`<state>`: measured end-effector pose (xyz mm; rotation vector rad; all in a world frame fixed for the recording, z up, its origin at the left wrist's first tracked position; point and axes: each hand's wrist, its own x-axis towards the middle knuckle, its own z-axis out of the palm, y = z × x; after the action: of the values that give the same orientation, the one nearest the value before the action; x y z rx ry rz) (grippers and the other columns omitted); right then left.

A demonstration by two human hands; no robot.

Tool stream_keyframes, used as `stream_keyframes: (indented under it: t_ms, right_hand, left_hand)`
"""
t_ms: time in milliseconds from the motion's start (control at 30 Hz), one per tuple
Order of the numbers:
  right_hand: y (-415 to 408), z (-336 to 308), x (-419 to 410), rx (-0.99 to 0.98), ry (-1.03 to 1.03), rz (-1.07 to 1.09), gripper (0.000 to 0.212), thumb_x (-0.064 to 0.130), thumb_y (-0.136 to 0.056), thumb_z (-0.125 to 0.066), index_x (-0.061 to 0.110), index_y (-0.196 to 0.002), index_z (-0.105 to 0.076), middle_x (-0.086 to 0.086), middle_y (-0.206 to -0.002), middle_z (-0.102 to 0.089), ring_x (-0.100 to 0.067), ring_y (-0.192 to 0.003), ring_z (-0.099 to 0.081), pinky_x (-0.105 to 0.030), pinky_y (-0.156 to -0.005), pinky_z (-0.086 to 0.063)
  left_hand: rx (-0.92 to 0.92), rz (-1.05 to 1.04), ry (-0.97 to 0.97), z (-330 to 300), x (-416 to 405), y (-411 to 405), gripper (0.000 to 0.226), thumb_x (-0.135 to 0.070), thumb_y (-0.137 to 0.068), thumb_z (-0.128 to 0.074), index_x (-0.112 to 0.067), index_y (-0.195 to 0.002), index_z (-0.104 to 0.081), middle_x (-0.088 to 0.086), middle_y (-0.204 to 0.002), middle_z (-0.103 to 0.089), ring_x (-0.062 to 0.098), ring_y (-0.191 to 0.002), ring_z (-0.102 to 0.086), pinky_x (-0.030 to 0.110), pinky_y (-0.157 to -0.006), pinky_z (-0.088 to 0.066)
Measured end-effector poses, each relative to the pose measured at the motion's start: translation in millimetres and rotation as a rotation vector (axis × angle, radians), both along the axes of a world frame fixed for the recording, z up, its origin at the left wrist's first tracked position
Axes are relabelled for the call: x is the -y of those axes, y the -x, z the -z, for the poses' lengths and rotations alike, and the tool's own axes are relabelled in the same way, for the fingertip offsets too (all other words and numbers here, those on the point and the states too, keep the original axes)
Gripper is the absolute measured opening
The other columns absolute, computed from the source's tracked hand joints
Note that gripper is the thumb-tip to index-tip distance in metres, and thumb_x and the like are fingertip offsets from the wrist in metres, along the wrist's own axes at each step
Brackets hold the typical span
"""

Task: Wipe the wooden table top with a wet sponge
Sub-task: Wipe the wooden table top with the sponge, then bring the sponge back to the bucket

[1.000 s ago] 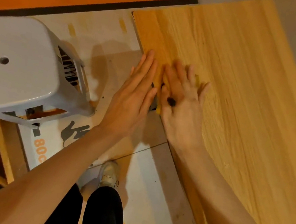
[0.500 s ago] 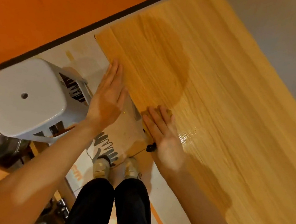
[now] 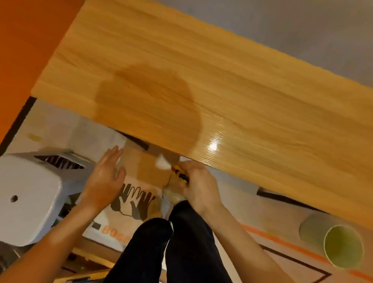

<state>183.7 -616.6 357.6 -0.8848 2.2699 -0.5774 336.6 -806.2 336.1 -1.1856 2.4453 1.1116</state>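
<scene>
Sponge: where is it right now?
Head view: the sponge is in the right hand, just off the table top near edge, above the shoes.

The table top [image 3: 236, 95] lies ahead of both hands; a stool [image 3: 17, 197] stands lower left, a cup [image 3: 340, 246] lower right.

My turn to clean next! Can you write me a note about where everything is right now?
Left hand: open, empty, below the table's near edge.
Right hand: closed on the yellow sponge, also off the table top, at its near edge.
Done: a shiny wet streak near the front edge looks wiped.
Left: the rest of the top looks dry; put the sponge back on and wipe it.
</scene>
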Motion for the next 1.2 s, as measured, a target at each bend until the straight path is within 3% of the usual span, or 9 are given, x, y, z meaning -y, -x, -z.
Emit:
stream_keyframes:
  t_ms: [133,300,500,667,833,967,1067,1200]
  right_hand:
    - [-20,-4,-83,0.045,-0.094,0.353,0.033,0.020,-0.090,-0.058,0.022,-0.123,-0.061,-0.002,-0.121,-0.062,-0.022,-0.114,-0.053,-0.040,-0.087,-0.050]
    - [-47,-3,-200,0.070,-0.173,0.789,0.037,0.011,-0.086,-0.058,0.024,-0.120,-0.064,-0.003,-0.118,-0.066,-0.026,-0.107,-0.059,-0.034,-0.083,-0.050]
    - [-74,23,-347,0.172,-0.249,1.212,0.031,0.020,-0.081,-0.062,0.020,-0.112,-0.066,-0.013,-0.103,-0.070,-0.033,-0.093,-0.064,-0.039,-0.076,-0.053]
    - [-70,39,-457,0.239,-0.228,1.376,0.026,0.017,-0.081,-0.064,0.015,-0.106,-0.066,-0.010,-0.094,-0.070,-0.031,-0.087,-0.064,-0.040,-0.075,-0.054]
    - [-49,38,-559,0.311,-0.175,1.471,0.025,0.017,-0.081,-0.057,0.024,-0.103,-0.066,-0.003,-0.089,-0.069,-0.024,-0.078,-0.064,-0.033,-0.065,-0.051]
    - [-31,33,-616,0.312,-0.076,1.563,0.025,0.022,-0.085,-0.061,0.021,-0.110,-0.068,-0.003,-0.100,-0.071,-0.022,-0.087,-0.066,-0.037,-0.076,-0.057]
    - [-11,25,-645,0.299,0.052,1.669,0.015,0.030,-0.088,-0.066,0.019,-0.098,-0.066,-0.002,-0.087,-0.067,-0.017,-0.077,-0.062,-0.021,-0.064,-0.048]
    - [21,23,-669,0.357,0.248,1.905,0.022,0.034,-0.092,-0.063,0.014,-0.084,-0.060,0.000,-0.072,-0.061,-0.005,-0.060,-0.055,-0.005,-0.047,-0.039]
  left_hand:
    - [0.076,0.254,-0.048,-4,-39,14,0.048,-0.017,-0.103,-0.047,-0.012,-0.151,-0.040,0.006,-0.161,-0.033,0.021,-0.152,-0.021,0.034,-0.121,-0.017]
    - [0.149,0.610,-0.016,-5,-96,55,0.045,-0.017,-0.102,-0.049,-0.013,-0.146,-0.047,0.010,-0.153,-0.045,0.025,-0.141,-0.043,0.035,-0.114,-0.032]
    - [0.163,0.863,0.042,3,-197,118,0.036,-0.021,-0.102,-0.049,-0.017,-0.137,-0.056,0.007,-0.142,-0.057,0.025,-0.131,-0.053,0.032,-0.100,-0.040]
    - [0.206,0.957,0.068,14,-314,161,0.037,-0.022,-0.102,-0.047,-0.021,-0.137,-0.056,0.004,-0.143,-0.057,0.026,-0.129,-0.056,0.035,-0.098,-0.045]
    - [0.227,1.057,0.038,12,-452,195,0.036,-0.020,-0.101,-0.048,-0.020,-0.135,-0.059,0.001,-0.141,-0.059,0.024,-0.126,-0.058,0.035,-0.102,-0.045]
    - [0.201,1.152,0.024,0,-544,225,0.037,-0.017,-0.101,-0.047,-0.019,-0.137,-0.058,0.002,-0.143,-0.058,0.023,-0.130,-0.055,0.034,-0.105,-0.043]
    - [0.196,1.206,0.007,-2,-600,252,0.039,-0.018,-0.102,-0.046,-0.020,-0.139,-0.057,0.001,-0.142,-0.058,0.023,-0.130,-0.055,0.032,-0.103,-0.043]
    - [0.186,1.265,-0.133,-2,-671,280,0.037,-0.014,-0.101,-0.047,-0.016,-0.137,-0.058,0.002,-0.138,-0.061,0.020,-0.129,-0.056,0.029,-0.110,-0.041]
